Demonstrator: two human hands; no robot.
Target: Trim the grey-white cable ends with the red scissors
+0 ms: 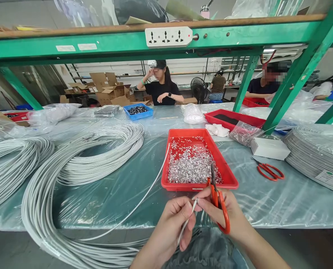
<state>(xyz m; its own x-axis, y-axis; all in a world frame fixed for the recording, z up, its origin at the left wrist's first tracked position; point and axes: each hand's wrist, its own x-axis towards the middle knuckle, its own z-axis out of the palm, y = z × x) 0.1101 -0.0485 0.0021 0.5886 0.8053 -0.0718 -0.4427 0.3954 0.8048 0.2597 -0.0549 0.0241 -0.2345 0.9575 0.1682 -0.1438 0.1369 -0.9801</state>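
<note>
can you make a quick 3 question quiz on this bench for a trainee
1. True or false: the left hand holds a white cable and the right hand holds scissors.
2. What lies in the red tray nearest the hands? A) black pieces B) small silvery pieces C) coiled cable
3. Where are the other scissors?

Key: 1. True. 2. B. 3. Right of that tray, in front of the white box.
</note>
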